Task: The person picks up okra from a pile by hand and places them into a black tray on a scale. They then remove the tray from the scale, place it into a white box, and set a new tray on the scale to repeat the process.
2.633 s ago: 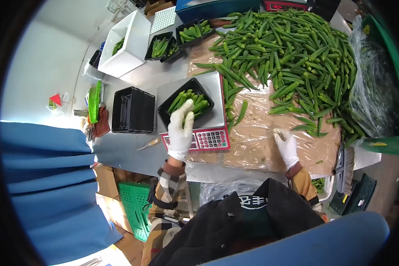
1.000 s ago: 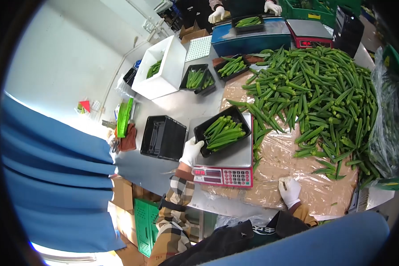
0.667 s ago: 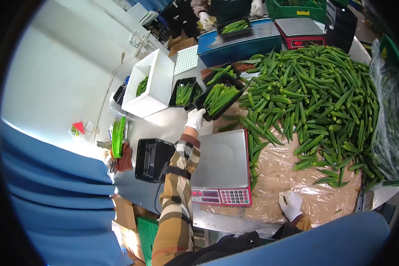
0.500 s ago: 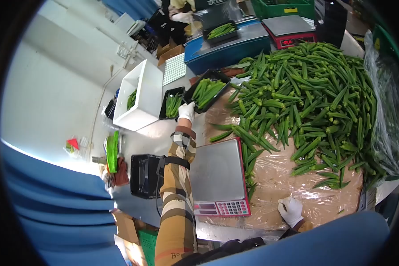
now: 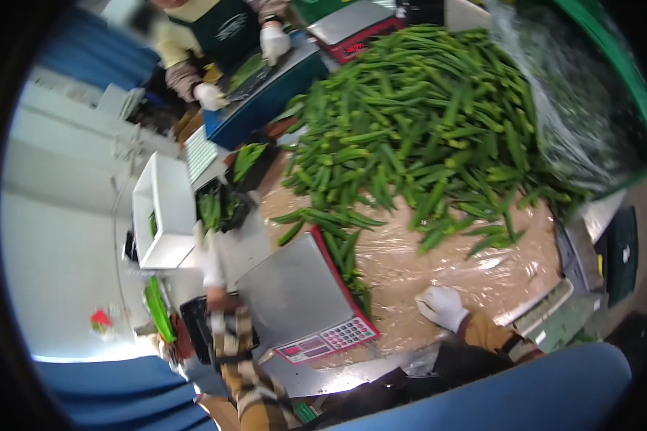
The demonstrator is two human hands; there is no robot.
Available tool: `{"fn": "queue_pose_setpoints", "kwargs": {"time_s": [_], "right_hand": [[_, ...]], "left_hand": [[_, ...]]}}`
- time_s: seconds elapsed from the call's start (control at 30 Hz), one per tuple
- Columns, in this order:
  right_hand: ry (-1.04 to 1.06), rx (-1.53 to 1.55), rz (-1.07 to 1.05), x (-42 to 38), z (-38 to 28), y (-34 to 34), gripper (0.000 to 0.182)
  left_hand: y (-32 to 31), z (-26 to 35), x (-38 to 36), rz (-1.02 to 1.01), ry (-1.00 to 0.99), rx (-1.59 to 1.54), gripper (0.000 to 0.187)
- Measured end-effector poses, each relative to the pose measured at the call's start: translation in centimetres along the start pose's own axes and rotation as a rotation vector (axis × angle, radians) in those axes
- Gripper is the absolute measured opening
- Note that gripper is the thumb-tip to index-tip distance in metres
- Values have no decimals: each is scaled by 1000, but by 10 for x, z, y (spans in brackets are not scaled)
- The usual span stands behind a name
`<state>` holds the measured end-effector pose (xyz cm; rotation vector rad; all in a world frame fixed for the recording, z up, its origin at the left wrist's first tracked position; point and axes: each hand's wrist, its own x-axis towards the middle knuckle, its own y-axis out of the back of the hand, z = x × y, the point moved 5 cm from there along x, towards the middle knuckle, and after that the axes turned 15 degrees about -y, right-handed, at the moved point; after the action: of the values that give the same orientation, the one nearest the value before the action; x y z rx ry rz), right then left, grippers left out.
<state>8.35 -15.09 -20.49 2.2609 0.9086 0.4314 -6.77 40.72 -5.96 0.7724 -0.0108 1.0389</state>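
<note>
My left hand, in a white glove, is smeared by motion. It is between the black tray of okra and a second black tray beside the scale; its fingers cannot be made out. My right hand, also gloved in white, rests with curled fingers on the plastic-covered brown sheet, and nothing shows in it. A red-edged digital scale lies between my arms, its plate bare. Beyond it spreads a large pile of green okra.
A white foam box stands at the left. Another black tray with okra sits further back. Across the table, a co-worker's gloved hands are at a packed tray. A second scale is behind the pile; a plastic-lined green crate stands right.
My left hand has left the okra tray it was touching and come back toward me. The view has turned, bringing the co-worker's hands into sight. My right hand stays curled on the sheet.
</note>
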Motion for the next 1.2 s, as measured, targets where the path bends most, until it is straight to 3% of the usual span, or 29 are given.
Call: {"fn": "queue_pose_setpoints", "kwargs": {"time_s": [0.03, 0.07, 0.13, 0.17, 0.2, 0.23, 0.27, 0.33, 0.4, 0.5, 0.53, 0.6, 0.63, 0.73, 0.8, 0.87, 0.93, 0.97, 1.07, 1.13, 1.2], "right_hand": [[5, -4, -23, 0, 0, 1, 9], [-17, -3, -38, -1, 5, -3, 10], [-45, 13, -71, -3, 10, -10, 12], [-38, -19, -68, -2, 7, -7, 12], [-37, -29, -73, -2, 5, -5, 12], [-34, -39, -77, -1, 5, -4, 12], [-29, -49, -81, -2, 4, -4, 12], [-24, -38, -48, -4, 3, -2, 12], [-43, 33, -27, -4, 4, 1, 11], [-87, 171, 63, 4, 8, 19, 12], [-87, 173, 150, 17, 8, 43, 13], [-87, 184, 358, 49, 11, 97, 19], [-85, 190, 475, 70, 18, 125, 24], [-91, 72, 739, 122, 35, 194, 37], [-105, 19, 824, 160, 44, 224, 39], [-122, -29, 799, 195, 55, 241, 45], [-260, -96, 704, 229, 72, 251, 50], [-338, -81, 605, 244, 81, 253, 53], [-517, -103, 357, 287, 113, 247, 73], [-557, -178, 267, 290, 99, 250, 84], [-588, -216, 200, 295, 98, 246, 93]], "left_hand": [[32, -4, -23, 19, -39, 160, 50], [67, -16, -47, 97, -174, 556, 47], [111, 3, -102, 120, -306, 916, 41], [128, 0, -124, -48, -19, 999, 39], [141, -13, -150, -89, 44, 1145, 38], [152, -31, -173, -212, 122, 987, 39], [173, -76, -192, -133, -13, 810, 40], [169, -41, -206, -71, 37, 577, 41], [178, -61, -202, 53, 132, 301, 41], [196, -81, -203, 458, 311, -12, 39], [207, -81, -204, 691, 293, -70, 36], [208, -18, -202, 765, 39, 271, 34], [205, 10, -201, 702, -94, 602, 28], [127, 108, -205, 457, -443, 626, 21], [69, 143, -218, 144, -361, 428, 15], [24, 142, -237, -93, -364, 331, 13], [-4, 133, -248, -466, -530, 472, 17], [-11, 130, -249, -588, -438, 518, 27], [-40, 196, -215, -444, -584, 476, 43], [-75, 232, -184, -442, -621, 322, 55], [-131, 271, -152, -500, -538, 124, 58]]}}
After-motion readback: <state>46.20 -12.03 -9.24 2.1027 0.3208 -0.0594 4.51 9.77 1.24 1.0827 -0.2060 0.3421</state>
